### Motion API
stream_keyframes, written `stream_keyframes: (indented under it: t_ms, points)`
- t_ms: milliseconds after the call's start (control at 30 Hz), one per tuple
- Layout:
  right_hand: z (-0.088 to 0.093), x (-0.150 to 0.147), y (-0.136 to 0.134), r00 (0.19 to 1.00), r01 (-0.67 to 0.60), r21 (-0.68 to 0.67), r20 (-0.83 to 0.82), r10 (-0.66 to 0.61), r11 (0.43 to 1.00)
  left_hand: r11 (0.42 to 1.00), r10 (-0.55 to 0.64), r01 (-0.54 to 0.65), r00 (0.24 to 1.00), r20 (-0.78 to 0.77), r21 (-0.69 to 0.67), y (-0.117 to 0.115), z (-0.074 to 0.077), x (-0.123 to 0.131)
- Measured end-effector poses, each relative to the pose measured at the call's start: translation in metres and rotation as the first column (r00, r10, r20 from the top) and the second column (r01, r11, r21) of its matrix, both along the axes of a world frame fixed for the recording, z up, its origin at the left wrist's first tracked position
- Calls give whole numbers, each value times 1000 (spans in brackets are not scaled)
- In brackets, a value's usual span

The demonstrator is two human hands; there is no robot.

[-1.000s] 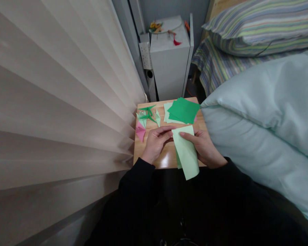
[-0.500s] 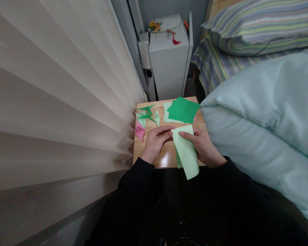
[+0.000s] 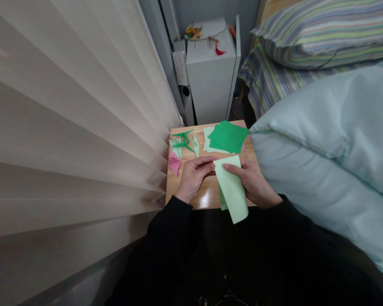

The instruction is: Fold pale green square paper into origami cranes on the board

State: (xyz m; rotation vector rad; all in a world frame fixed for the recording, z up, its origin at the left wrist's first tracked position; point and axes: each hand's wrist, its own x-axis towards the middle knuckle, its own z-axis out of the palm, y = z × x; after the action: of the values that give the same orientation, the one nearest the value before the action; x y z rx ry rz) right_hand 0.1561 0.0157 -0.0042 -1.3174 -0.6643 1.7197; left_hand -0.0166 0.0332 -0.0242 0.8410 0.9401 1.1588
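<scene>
A pale green sheet of paper [image 3: 232,187] is bent over on itself, its lower end hanging past the front edge of the small wooden table [image 3: 194,201]. My right hand [image 3: 253,180] grips it, thumb on top and the other fingers hidden behind. At its upper left corner, my left hand [image 3: 195,174] pinches the paper between thumb and fingers. Beyond my hands lies a stack of dark green paper [image 3: 229,137] over light green sheets [image 3: 208,144]. Folded green paper cranes [image 3: 182,141], a light green folded piece [image 3: 195,146] and a pink one [image 3: 174,163] rest at the left.
A pleated curtain [image 3: 98,140] hangs along the table's left side. To the right is a bed with a pale blue quilt [image 3: 322,140] and striped pillow [image 3: 332,34]. Behind the table stands a white cabinet [image 3: 210,85], topped by a red tassel [image 3: 219,49].
</scene>
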Motion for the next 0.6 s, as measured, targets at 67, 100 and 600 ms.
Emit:
stream_keyframes:
  t_ms: [67,100,600]
  points:
    - [1,0,0,1000,-1,-2,1,1,1000,1000,1,-1,1000,9,-7,0,-1,0]
    - [2,-1,0,1000,-2,1,-4,2,1000,1000,2,-2,1000,12,-8,0,-1,0]
    - [-11,2,3,951,-93,192,307,31,977,987,-18,56,969,-247,148,1,-4,2]
